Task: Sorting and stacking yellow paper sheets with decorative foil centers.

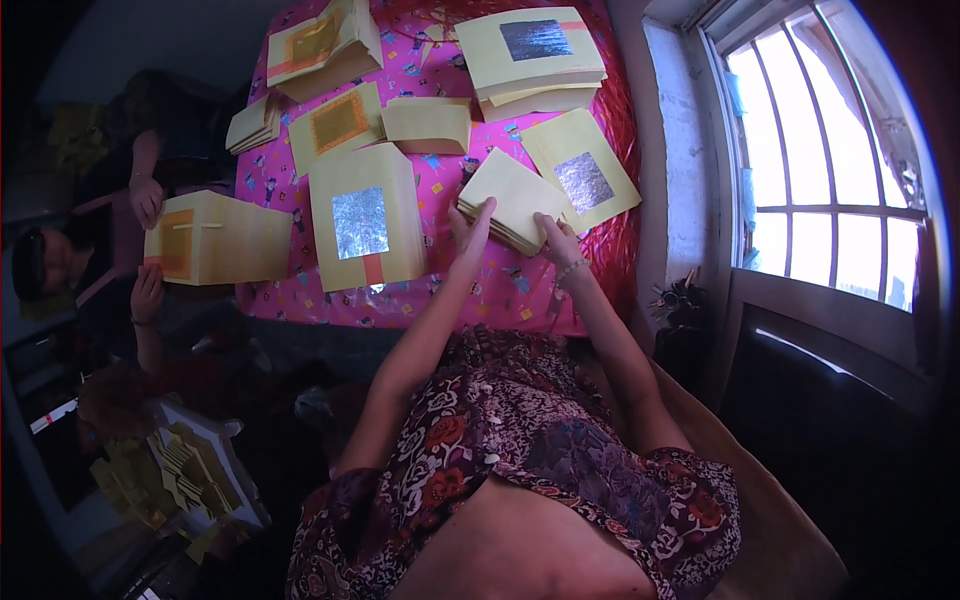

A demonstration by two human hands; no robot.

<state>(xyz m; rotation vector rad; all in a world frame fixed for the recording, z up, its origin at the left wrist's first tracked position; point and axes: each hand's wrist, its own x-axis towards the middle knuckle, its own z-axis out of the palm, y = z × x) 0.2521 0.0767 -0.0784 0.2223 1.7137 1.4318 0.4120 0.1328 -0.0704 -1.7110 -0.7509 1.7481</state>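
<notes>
Between my two hands is a small stack of folded pale-yellow paper, tilted over the pink cloth. My left hand grips its left edge, thumb on top. At its lower right corner my right hand, with a bead bracelet at the wrist, closes on the stack. Just beyond lies a yellow sheet with a silver foil square, partly covered by the stack. To the left stands a thick pile of yellow paper with a silver square and a red strip. The fingers under the stack are hidden.
A pink patterned cloth covers the table. More paper piles and a folded bundle lie farther back. Red strands hang along the right edge, near a barred window. At left, another person's hands hold a paper pile.
</notes>
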